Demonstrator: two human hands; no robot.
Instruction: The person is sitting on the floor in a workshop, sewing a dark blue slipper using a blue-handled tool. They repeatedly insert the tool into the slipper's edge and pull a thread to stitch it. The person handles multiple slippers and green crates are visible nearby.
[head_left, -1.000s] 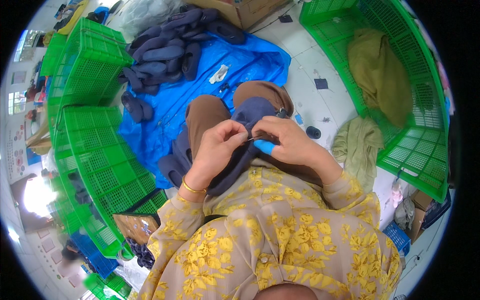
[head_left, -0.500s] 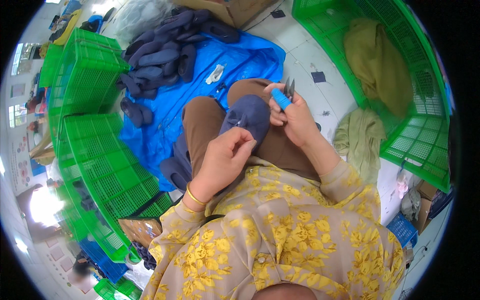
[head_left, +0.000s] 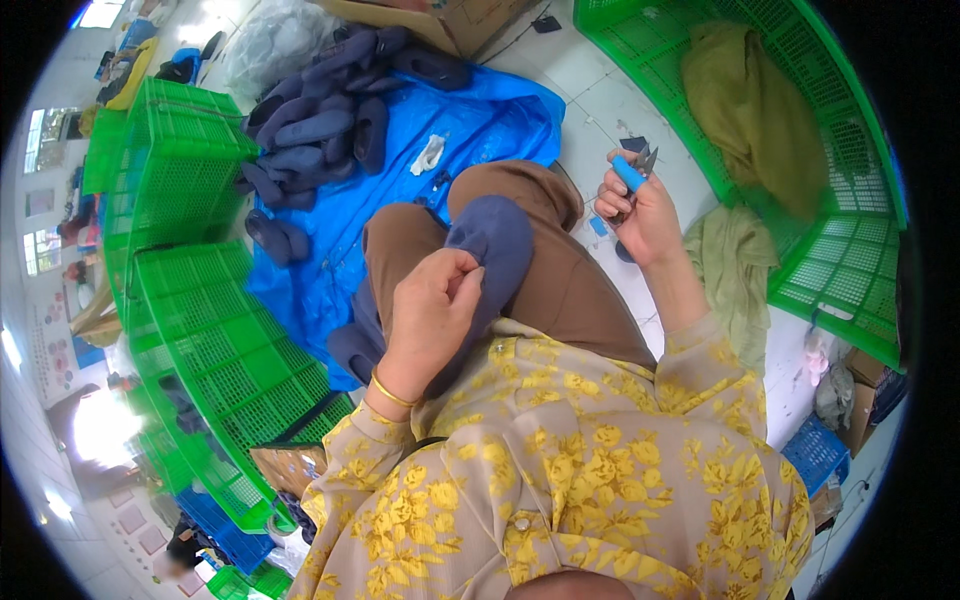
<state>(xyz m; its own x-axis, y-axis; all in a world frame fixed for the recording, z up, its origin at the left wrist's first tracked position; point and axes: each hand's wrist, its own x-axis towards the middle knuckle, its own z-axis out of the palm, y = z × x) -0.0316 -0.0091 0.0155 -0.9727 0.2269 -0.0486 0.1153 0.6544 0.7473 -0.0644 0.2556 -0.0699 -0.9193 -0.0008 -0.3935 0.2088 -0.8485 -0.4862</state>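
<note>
A navy cloth slipper (head_left: 508, 245) lies across my lap, over my brown-trousered thighs. My left hand (head_left: 432, 310), with a gold bangle at the wrist, rests on it, thumb and fingers pinched together; whatever is between the fingertips is too small or hidden to make out. Out to the right, above the floor and apart from the slipper, my right hand (head_left: 640, 218) is closed around small scissors (head_left: 648, 160), their dark blades pointing up and away. Blue tape (head_left: 628, 174) wraps one finger of that hand. Another navy slipper (head_left: 352, 350) sits beside my left thigh.
A pile of navy slippers (head_left: 325, 115) lies on a blue plastic sheet (head_left: 400, 190) ahead, with a white scrap (head_left: 428, 155) on it. Green crates (head_left: 225, 330) stand on the left. At right, a green crate (head_left: 850, 270) holds olive cloth (head_left: 745, 110); a cardboard box (head_left: 450, 22) is behind.
My right hand has moved to the right, away from the slipper, with the scissors in it. My left hand has shifted slightly left, and more of the slipper shows.
</note>
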